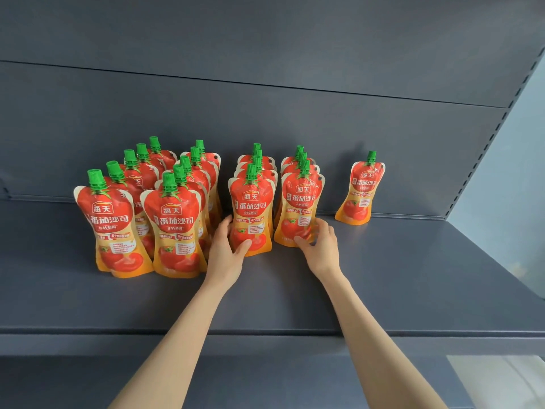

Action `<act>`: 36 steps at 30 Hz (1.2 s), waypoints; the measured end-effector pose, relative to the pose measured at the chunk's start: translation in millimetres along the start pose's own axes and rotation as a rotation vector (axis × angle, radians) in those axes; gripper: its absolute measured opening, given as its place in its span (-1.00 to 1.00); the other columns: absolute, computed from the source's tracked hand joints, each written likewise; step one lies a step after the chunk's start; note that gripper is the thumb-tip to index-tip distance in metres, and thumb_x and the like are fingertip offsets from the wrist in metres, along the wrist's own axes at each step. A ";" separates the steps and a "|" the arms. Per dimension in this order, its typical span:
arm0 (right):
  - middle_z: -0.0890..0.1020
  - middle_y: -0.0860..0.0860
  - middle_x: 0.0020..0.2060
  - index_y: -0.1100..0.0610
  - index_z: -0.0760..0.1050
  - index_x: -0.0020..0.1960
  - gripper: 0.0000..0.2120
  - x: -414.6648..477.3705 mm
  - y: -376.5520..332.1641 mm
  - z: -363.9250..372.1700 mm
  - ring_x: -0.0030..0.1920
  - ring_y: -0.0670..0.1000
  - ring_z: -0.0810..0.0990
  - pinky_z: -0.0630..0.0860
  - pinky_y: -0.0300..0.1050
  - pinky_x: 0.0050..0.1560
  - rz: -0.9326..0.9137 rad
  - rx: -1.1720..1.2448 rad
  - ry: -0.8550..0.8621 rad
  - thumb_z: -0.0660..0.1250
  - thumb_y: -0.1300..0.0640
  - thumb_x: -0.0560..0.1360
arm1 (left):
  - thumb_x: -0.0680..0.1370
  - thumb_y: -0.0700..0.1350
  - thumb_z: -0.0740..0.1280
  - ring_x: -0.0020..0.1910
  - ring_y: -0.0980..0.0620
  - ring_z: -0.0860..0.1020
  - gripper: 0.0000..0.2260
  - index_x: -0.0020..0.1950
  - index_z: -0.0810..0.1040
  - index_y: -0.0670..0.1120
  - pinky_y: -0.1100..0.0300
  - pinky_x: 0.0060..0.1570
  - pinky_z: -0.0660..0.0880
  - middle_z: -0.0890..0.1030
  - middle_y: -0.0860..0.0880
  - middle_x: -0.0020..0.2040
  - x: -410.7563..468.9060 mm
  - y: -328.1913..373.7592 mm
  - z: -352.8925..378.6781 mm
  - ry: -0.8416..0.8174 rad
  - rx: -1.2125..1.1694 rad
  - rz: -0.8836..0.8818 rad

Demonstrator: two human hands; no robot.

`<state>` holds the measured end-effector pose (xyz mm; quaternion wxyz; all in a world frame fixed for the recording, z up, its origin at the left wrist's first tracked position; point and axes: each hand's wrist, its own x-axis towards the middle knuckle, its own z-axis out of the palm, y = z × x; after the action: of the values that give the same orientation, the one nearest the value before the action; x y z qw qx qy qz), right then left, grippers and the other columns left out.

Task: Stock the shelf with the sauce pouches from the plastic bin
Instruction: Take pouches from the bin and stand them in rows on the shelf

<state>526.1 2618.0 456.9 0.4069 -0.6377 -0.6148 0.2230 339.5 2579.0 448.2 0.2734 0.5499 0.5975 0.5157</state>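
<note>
On the dark grey metal shelf (383, 276) stand many red and orange plastic sauce pouches (174, 222) with green screw caps. All are upright, with the printed front toward the camera. They make four rows that go from the front part of the shelf toward the grey back panel (265, 113). The two left rows are longer and stand close together. The two right rows are shorter, with a small gap between them. One single pouch (359, 190) stands well apart on the right, just at the back panel.

The left hand (227, 249) grips the front pouch of the third row (250, 208) at its lower part. The thumb lies across the front near the bottom, and the fingers are curled round the left edge. The right hand (321, 249) holds the front pouch of the fourth row (300, 202) also low, with the thumb on the front and the fingers curled round the right edge. Both pouches appear to stand with their bottoms on the shelf. The two hands are apart, each on its own pouch.
</note>
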 end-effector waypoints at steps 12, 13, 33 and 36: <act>0.54 0.02 0.23 0.15 0.46 0.27 -0.68 -96.3 -3.8 -61.5 0.25 0.07 0.47 0.41 0.01 0.27 -0.065 0.039 0.121 0.29 0.09 0.55 | 0.54 -0.13 0.32 0.34 0.06 0.38 -0.59 0.38 0.37 -0.04 0.17 0.31 0.32 0.45 0.01 0.34 -88.4 34.9 -1.5 0.014 0.083 0.199; 0.56 0.01 0.21 0.15 0.47 0.26 -0.70 -110.3 -1.5 -66.9 0.24 0.06 0.48 0.41 0.02 0.26 -0.058 0.039 0.133 0.29 0.10 0.55 | 0.54 -0.15 0.32 0.31 0.06 0.40 -0.62 0.36 0.40 -0.05 0.14 0.31 0.33 0.47 0.02 0.30 -100.8 39.0 -1.3 0.006 0.067 0.229; 0.66 -0.02 0.01 0.07 0.54 0.14 -0.81 -422.2 185.7 -163.8 0.02 0.03 0.62 0.53 0.07 0.09 0.566 -0.068 0.262 0.30 0.13 0.53 | 0.52 -0.17 0.34 0.04 0.10 0.56 -0.77 0.17 0.51 -0.06 0.22 0.09 0.45 0.61 0.03 0.01 -391.1 -16.3 121.3 -0.740 0.078 -0.048; 0.64 -0.05 -0.02 0.11 0.55 0.12 -0.82 -438.3 208.1 -187.6 0.02 0.06 0.62 0.53 0.07 0.09 0.639 -0.067 0.293 0.31 0.13 0.54 | 0.53 -0.15 0.33 0.03 0.14 0.55 -0.78 0.17 0.52 -0.05 0.54 -0.04 0.33 0.62 0.05 0.00 -413.3 -11.5 150.5 -0.814 0.105 -0.052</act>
<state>735.4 2167.0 304.1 0.3793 -0.8362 -0.3260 0.2250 571.2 2240.0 290.3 0.4720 0.7070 0.4796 0.2177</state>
